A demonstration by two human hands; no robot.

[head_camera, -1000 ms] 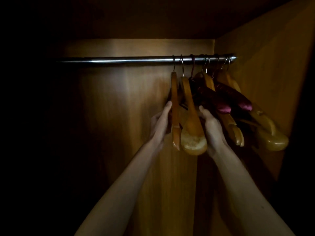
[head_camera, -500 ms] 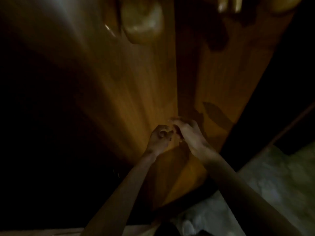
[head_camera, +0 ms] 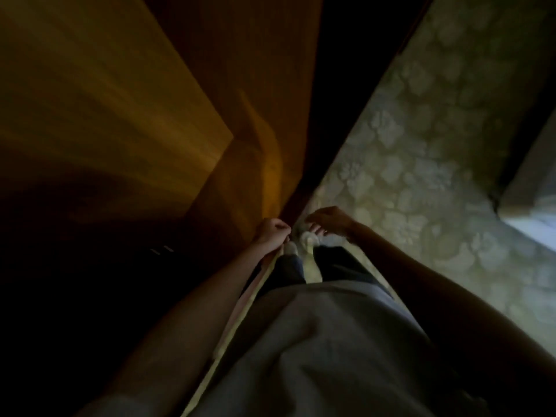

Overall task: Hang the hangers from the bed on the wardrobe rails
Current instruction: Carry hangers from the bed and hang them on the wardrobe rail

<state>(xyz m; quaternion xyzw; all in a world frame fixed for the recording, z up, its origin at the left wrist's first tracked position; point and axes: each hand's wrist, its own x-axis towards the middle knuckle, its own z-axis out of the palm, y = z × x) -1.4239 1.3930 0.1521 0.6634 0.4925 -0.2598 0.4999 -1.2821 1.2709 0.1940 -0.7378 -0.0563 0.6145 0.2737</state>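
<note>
Head down, both arms lowered: my left hand (head_camera: pixel 272 233) is curled into a loose fist and my right hand (head_camera: pixel 329 220) hangs with fingers (head_camera: pixel 313 228) spread, neither holding a hanger, and no hanger or rail is in view. To do this step well, I judge I should turn clear of the wardrobe panel (head_camera: pixel 120 115) on my left toward the bed and collect the next hangers by their hooks. Patterned carpet (head_camera: pixel 436 145) lies to my right; my own feet (head_camera: pixel 307 239) sit just beside the wardrobe base, and the dim light hides the dark left side.

Grey top (head_camera: pixel 316 350); dark trousers (head_camera: pixel 340 263)
</note>
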